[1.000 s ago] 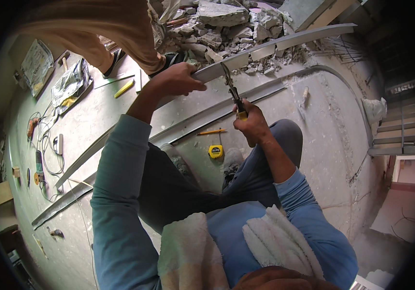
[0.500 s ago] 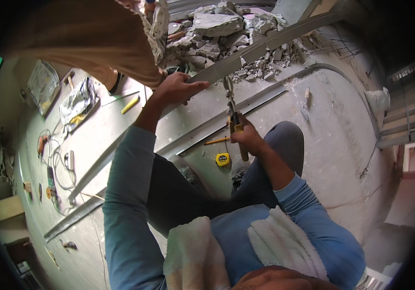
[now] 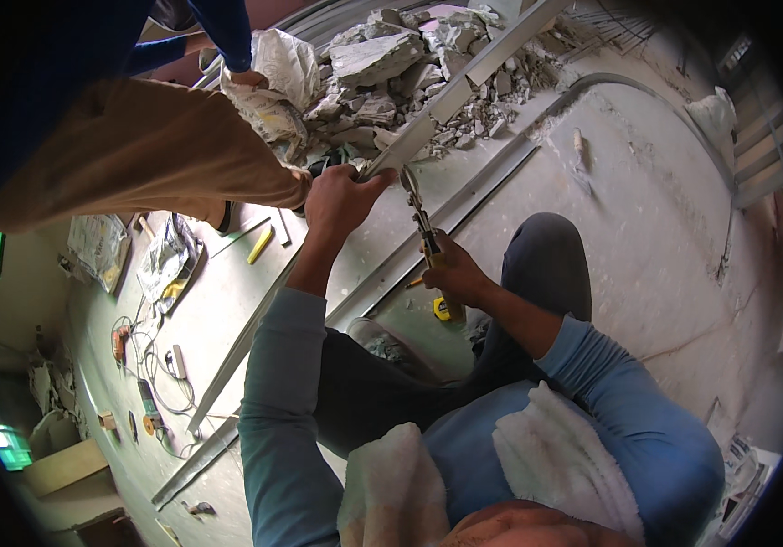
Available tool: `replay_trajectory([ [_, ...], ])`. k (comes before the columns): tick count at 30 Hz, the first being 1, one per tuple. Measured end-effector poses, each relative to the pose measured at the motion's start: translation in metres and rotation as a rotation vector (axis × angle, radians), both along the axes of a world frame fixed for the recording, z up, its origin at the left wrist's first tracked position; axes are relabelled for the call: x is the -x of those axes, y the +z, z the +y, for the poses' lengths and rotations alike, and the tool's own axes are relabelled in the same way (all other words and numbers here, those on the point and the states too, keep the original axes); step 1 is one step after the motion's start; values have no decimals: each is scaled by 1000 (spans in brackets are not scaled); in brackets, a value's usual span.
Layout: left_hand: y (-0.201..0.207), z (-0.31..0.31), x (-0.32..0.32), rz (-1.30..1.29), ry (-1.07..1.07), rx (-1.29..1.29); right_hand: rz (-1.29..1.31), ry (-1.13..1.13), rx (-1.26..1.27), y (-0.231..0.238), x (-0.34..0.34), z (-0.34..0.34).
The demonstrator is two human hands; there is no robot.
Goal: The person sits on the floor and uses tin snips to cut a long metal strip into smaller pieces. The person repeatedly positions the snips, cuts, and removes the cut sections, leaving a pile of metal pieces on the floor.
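Observation:
My left hand point(image 3: 341, 199) is closed around a long metal channel point(image 3: 443, 100), which slants from the lower left up over the rubble. In my right hand point(image 3: 458, 271) are tin snips point(image 3: 426, 239) with yellow handles, gripped with the jaws pointing up. The jaws are just right of my left thumb, close to the channel's lower edge; whether they touch it I cannot tell. Beneath the snips, a second metal channel point(image 3: 492, 185) lies on the floor. A yellow tape measure point(image 3: 443, 308) and an orange pencil-like stick point(image 3: 413, 283) lie between my feet, partly hidden by my right hand and the snips.
Broken concrete rubble point(image 3: 378, 59) is heaped ahead. At the far left another person in brown trousers point(image 3: 164, 150) bends beside a white sack point(image 3: 284, 64). A yellow cutter point(image 3: 261, 244), a drill point(image 3: 120, 344), a grinder point(image 3: 147, 399) and cables lie on the left floor.
The view has shifted, and the other person's blue-sleeved arm and the sack now show more. The snips' jaws now appear closer to my left thumb. Both hands keep their holds.

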State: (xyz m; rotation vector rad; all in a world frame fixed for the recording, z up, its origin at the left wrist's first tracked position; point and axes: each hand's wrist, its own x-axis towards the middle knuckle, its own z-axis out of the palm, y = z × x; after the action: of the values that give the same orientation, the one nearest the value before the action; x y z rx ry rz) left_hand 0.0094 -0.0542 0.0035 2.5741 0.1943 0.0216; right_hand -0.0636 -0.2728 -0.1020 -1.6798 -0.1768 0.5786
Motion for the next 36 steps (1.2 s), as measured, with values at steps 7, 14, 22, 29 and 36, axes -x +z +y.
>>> replay_trajectory([
  [7,-2,-11,3,-24,27,-73,-49,-15,31,21,-3,3],
  [14,-3,-13,4,-22,7,-38,-154,1,91,22,-8,3],
  [22,-9,-11,5,14,-43,-18,-233,-24,118,17,-10,5],
  [29,-11,-13,5,-28,-58,-32,-96,10,85,27,-12,3],
  [36,-12,-13,3,-78,-57,-16,-292,-15,214,17,-13,0],
])
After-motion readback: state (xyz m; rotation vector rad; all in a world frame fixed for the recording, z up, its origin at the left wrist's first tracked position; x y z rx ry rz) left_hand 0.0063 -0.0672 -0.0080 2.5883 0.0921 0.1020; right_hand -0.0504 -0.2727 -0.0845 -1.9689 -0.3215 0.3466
